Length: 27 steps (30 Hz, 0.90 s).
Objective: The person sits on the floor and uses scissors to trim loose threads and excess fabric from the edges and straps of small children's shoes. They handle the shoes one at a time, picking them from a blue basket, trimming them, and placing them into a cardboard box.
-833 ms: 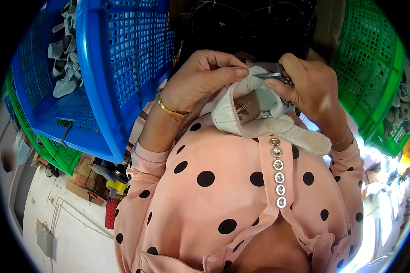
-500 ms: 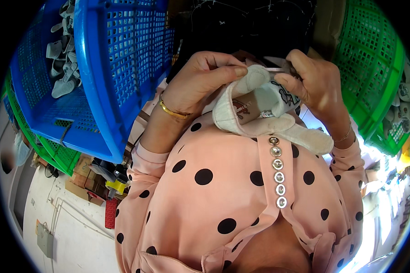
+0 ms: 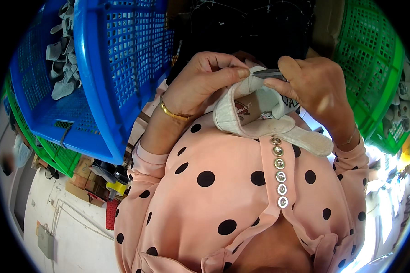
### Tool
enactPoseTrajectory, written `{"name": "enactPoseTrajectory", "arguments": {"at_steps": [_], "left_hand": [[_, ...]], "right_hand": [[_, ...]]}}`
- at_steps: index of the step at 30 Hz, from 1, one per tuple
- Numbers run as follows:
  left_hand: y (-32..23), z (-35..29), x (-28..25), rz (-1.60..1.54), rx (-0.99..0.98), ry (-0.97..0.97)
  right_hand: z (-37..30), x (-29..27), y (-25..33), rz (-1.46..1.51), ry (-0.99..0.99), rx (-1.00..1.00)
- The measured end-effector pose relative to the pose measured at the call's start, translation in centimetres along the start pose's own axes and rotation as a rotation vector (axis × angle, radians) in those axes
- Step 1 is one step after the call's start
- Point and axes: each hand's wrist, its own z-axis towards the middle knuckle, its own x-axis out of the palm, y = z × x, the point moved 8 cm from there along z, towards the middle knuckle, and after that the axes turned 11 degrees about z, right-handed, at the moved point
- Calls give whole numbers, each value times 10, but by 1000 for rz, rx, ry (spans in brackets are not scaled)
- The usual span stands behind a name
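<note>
A small white fabric shoe upper point(image 3: 225, 116) with long strap ends hangs before my chest, its printed lining turned up. My left hand point(image 3: 199, 82) is closed, thumb and forefinger pinching the upper's far edge. Between the fingers of my right hand point(image 3: 318, 86) are metal snips point(image 3: 268, 73). Their blades point left and lie against the edge by my left fingertips. I cannot tell from here whether the blades touch a thread. A dark outline pattern shows on the upper's right part, beside my right thumb.
At left stands a blue plastic basket point(image 3: 89, 86) with several pale shoe pieces point(image 3: 64, 84) in it. A green basket point(image 3: 366, 68) rises close to my right arm, with more pale pieces point(image 3: 403, 107) beyond it. Dark cloth point(image 3: 255, 27) lies past my hands.
My right hand has turned and shifted slightly, bringing the snips' blades into plain view at the upper's edge. My left hand keeps its pinch almost in place.
</note>
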Motion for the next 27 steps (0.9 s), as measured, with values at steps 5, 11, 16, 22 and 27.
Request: {"name": "enactPoseTrajectory", "arguments": {"at_steps": [5,11,16,22,27], "left_hand": [[-13,1,6,152,30,25],[-67,13,12,836,251,67],[-92,34,15,1467,774,-229],[-65,24,0,1246,578,-416],[-51,30,-13,1206,670,-434]], "right_hand": [[-4,7,-24,303,-7,140],[-4,17,-46,941,-103,452],[12,29,-69,746,-183,490],[8,63,-81,1382,-228,778],[17,44,-82,793,-368,567]]}}
